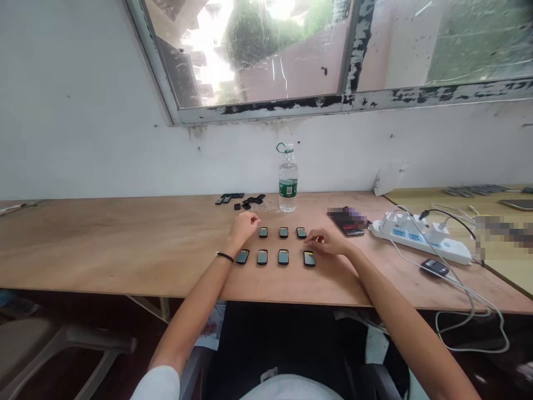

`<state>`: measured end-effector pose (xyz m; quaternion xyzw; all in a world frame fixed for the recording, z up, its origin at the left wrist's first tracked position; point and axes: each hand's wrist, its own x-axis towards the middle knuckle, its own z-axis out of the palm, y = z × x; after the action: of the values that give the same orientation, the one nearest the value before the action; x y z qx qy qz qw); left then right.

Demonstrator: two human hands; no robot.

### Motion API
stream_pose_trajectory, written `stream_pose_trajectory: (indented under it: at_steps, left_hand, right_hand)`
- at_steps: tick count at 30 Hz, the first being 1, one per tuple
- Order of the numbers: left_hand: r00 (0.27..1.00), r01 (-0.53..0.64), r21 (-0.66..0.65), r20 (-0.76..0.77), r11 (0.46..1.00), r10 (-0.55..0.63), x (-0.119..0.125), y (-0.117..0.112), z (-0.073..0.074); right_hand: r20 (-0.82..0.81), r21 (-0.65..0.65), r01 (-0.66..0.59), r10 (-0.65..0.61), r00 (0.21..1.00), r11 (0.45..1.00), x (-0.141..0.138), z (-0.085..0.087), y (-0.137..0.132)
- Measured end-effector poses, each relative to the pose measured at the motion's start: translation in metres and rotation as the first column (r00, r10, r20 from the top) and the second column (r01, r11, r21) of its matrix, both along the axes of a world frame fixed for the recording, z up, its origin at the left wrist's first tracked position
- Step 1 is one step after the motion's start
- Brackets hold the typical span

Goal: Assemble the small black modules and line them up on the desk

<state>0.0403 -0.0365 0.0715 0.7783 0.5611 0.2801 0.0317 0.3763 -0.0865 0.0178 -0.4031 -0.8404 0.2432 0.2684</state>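
Small black-rimmed devices with grey-green faces lie in two rows on the wooden table. My left hand [244, 228], wearing a dark wristband, is closed with its fingers together beside the upper-left device [263, 232]; anything inside it is hidden. My right hand [326, 241] has its fingers curled in a pinch at the lower right edge of the upper-right device [301, 233]. Between the hands sits the upper-middle device [283, 232]. The lower row includes a tilted device [242, 256] near my left wrist and a device [308, 258] below my right fingertips.
Behind my hands lie a pile of black pieces [252, 200] and small metal bits. A water bottle [288, 188] stands near the wall. On the right are a dark phone-like object [348, 222], a white power strip [420, 239] with cables, and a small black device [435, 268].
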Motion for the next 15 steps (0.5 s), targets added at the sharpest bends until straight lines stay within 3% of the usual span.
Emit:
stream_pose_trajectory:
  at_steps: [3,7,11,15]
  left_hand:
    - [0.996,-0.049,-0.046,0.066,0.998,0.052,-0.033,0.031,-0.019]
    - [0.969,-0.055,-0.081,0.237,0.995,0.073,-0.058,0.048,-0.047]
    - [0.944,-0.06,-0.077,0.32,0.995,0.082,-0.062,0.05,-0.06]
    - [0.922,0.03,-0.107,0.387,0.994,0.014,-0.053,0.046,-0.066]
  right_hand:
    - [-0.045,0.025,0.032,-0.031,0.999,0.999,0.002,-0.004,0.004]
    - [-0.106,0.034,0.084,-0.08,0.991,0.996,0.007,-0.011,0.009]
    - [-0.118,0.053,0.146,-0.14,0.983,0.988,0.008,-0.014,0.009]
    - [-0.122,0.133,0.178,-0.162,0.979,0.975,0.005,-0.013,0.006]
